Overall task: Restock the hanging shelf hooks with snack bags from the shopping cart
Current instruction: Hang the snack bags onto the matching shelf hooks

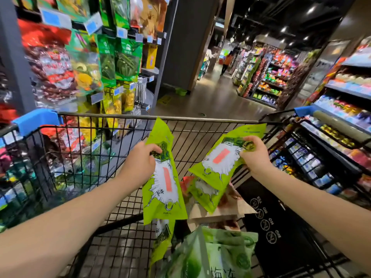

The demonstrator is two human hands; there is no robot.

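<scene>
Fingers (154, 150) of the left hand (143, 159) curl round one lime snack bag (162, 183) at 6 o'clock; the right hand (256, 155) pinches a second bag (222, 159) at 5, both over the shopping cart (200, 118). Best lift each by its top edge, face outward. Spare bags (220, 255) lie beneath; the cart's front rim may bar the hanging hooks (128, 35) at 10 o'clock

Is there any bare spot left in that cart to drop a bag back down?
Yes: the bare wire floor on the left, bordered by the cart's left wall and the lime bag hanging from the left hand. Crowded: the near right, where piled bags lie against the black flap.
</scene>
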